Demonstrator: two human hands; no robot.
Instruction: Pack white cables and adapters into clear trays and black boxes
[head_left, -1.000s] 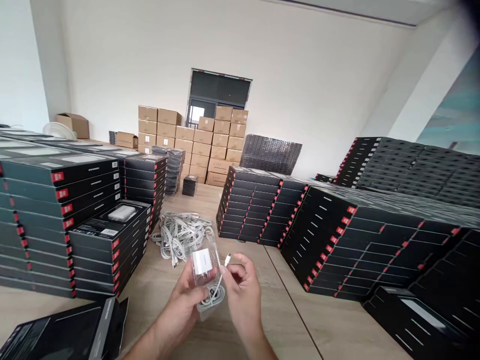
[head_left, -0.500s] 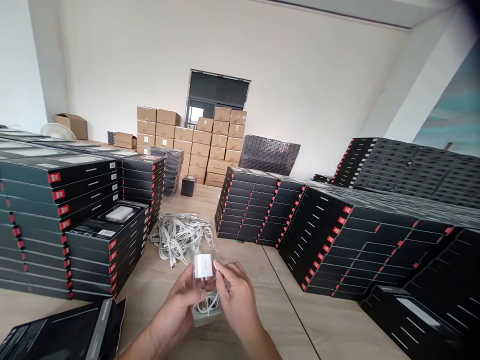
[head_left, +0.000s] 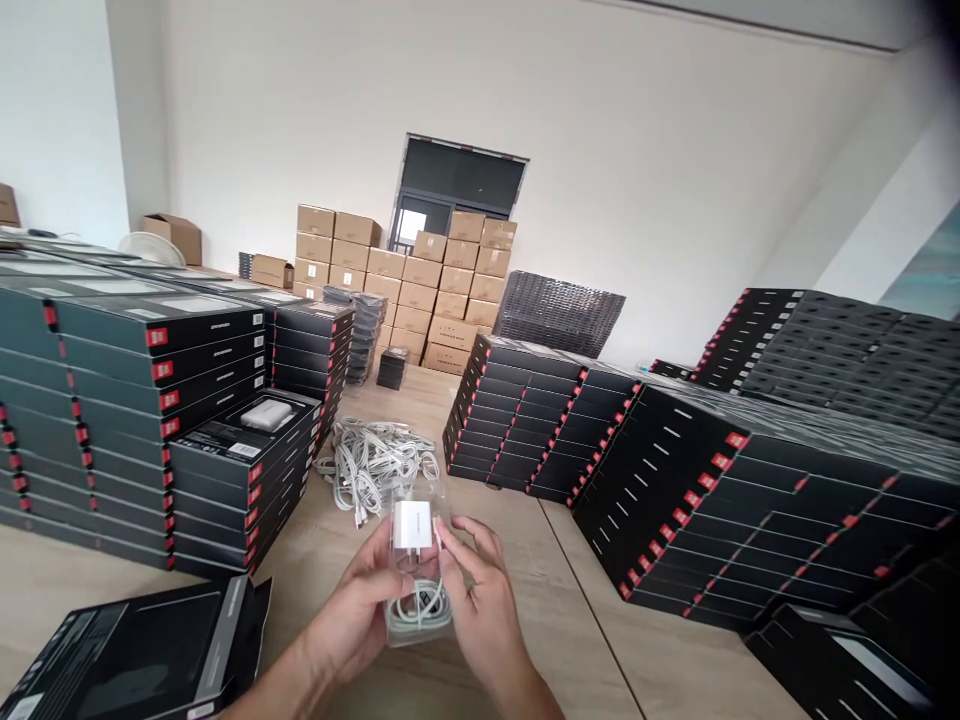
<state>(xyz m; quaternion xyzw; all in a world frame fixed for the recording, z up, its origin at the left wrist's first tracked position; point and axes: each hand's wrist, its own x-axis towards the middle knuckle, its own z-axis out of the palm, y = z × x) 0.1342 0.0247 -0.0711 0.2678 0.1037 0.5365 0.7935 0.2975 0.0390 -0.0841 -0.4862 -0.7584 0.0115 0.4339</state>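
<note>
Charger (head_left: 412, 525), white, prongs down, in the upper part of a clear plastic tray (head_left: 420, 638), lower centre of the frame. Coiled cable (head_left: 425, 605) sits below it in the same tray. Left hand (head_left: 351, 605): fingers closed on the tray's left side, thumb across the front. Right hand (head_left: 486, 605): fingertips at the cable end (head_left: 437, 532), right of the charger; cannot tell whether they pinch or only press it. Step in hand, as judged: handling the cable end at the tray's side. A further move there calls for a steady left hold and light fingertip control. Beyond the tray, loose cables (head_left: 382, 455) lie piled on the desk (head_left: 544, 610), between stacks of black boxes (head_left: 247, 465).
</note>
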